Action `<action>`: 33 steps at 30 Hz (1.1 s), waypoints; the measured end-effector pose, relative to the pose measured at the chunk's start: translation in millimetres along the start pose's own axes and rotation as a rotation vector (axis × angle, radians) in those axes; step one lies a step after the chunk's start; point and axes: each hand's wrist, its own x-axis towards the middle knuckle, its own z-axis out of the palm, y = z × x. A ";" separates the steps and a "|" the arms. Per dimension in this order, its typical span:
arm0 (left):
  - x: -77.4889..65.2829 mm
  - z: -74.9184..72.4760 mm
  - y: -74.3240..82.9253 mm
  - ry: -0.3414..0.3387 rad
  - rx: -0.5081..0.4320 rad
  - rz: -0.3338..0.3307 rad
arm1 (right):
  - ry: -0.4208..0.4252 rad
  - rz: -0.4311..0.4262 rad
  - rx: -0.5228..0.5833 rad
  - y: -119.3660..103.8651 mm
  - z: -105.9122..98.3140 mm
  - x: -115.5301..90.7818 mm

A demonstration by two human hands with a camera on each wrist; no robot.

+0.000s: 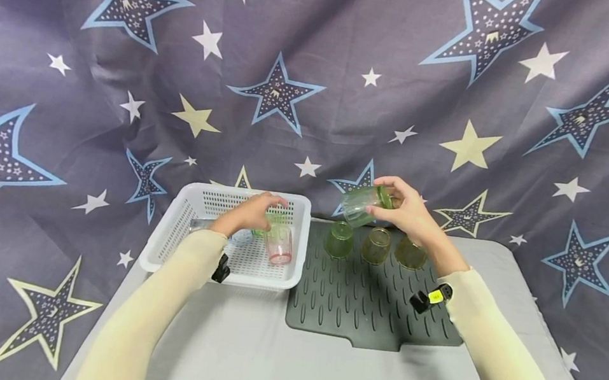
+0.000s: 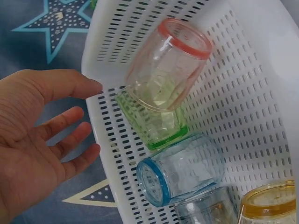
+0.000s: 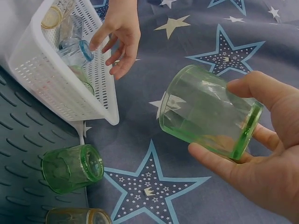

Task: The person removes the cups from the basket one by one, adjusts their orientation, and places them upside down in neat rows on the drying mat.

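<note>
My right hand [image 1: 411, 214] holds a green glass [image 3: 201, 116] by its thick base end, thumb on one side and fingers on the other. The glass is tilted on its side, its mouth toward the left, above the back of the dark drying mat [image 1: 324, 302]. My left hand [image 1: 249, 213] hangs over the white basket [image 1: 300, 241] with its fingers spread and nothing in them. Close to it in the basket lie a pink glass [image 2: 170, 70], a light green glass [image 2: 159, 128] partly beneath it, a blue glass [image 2: 191, 168], a clear greyish glass [image 2: 210, 205] and an amber glass [image 2: 268, 205].
On the mat's back part, a green glass [image 1: 339, 243] and two amber glasses [image 1: 376, 247] stand upside down in a row. The right forearm partly covers the farthest amber one. A star-patterned curtain [image 1: 349, 112] hangs behind the grey-covered table [image 1: 270, 365].
</note>
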 end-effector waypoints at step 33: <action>34.4 33.8 -22.4 0.025 0.154 -0.213 | -0.040 0.017 -0.027 20.1 6.2 -1.2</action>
